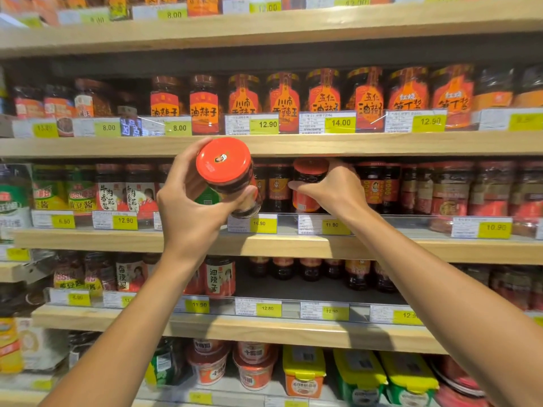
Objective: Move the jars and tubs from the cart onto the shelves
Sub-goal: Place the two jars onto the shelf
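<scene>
My left hand [188, 201] grips a dark sauce jar with a red lid [224, 163], tilted so the lid faces me, held in front of the middle shelf [264, 245]. My right hand [335, 189] grips a second red-lidded jar [310, 183] that stands upright on that middle shelf, among a row of similar dark jars [379, 183]. The cart is out of view.
Wooden shelves run across the whole view, each with yellow price tags along the front rail. An upper shelf [293, 145] holds orange-labelled jars. The shelf below [264, 327] has jars set further back. Tubs and yellow-lidded boxes [304, 371] fill the lowest shelf.
</scene>
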A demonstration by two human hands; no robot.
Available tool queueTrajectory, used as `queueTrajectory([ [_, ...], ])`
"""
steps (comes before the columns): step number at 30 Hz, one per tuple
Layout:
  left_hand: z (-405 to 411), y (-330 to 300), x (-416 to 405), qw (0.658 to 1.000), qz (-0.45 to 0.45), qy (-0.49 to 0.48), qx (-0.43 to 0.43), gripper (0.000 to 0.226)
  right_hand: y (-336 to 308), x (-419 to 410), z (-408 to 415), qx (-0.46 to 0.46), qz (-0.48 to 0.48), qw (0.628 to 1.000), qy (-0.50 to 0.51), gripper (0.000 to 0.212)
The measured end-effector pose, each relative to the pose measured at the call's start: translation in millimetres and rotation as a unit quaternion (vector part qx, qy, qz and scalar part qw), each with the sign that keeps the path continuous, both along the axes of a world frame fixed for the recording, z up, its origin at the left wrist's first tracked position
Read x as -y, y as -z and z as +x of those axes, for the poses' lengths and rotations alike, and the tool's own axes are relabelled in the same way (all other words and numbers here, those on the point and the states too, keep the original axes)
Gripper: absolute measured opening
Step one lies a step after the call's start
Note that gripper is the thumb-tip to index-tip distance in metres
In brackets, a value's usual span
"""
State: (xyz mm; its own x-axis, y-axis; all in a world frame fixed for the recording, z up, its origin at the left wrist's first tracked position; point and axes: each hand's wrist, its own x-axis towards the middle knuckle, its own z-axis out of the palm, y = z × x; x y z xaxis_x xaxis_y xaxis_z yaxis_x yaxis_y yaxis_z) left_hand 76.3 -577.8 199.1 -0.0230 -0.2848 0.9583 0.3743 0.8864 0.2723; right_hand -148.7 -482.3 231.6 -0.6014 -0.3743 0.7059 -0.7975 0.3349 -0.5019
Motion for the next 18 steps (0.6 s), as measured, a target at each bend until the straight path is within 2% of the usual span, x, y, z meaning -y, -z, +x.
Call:
queueTrajectory([
  [4, -4.7, -0.7, 4.3, 1.0, -0.001, -0.013, -0.002, 0.081, -4.7, 6.1, -1.6, 0.011, 0.06, 0.998, 0.014, 0.069],
  [8, -9.4, -1.1, 7.9, 1.0, 0.002, -0.015, -0.002, 0.081, -9.7, 12.1, -5.1, -0.048, 0.071, 0.996, 0.04, 0.076],
  [13, -15.7, -4.3, 9.3, 1.0, 0.004, -0.021, -0.003, 0.081, -14.9, 11.0, -5.0, -0.051, 0.095, 0.992, 0.058, 0.086],
  [18, -23.7, -5.6, 10.0, 1.0, 0.006, -0.023, -0.002, 0.08, -14.4, 3.3, -6.5, -0.005, 0.102, 0.995, -0.009, 0.099],
])
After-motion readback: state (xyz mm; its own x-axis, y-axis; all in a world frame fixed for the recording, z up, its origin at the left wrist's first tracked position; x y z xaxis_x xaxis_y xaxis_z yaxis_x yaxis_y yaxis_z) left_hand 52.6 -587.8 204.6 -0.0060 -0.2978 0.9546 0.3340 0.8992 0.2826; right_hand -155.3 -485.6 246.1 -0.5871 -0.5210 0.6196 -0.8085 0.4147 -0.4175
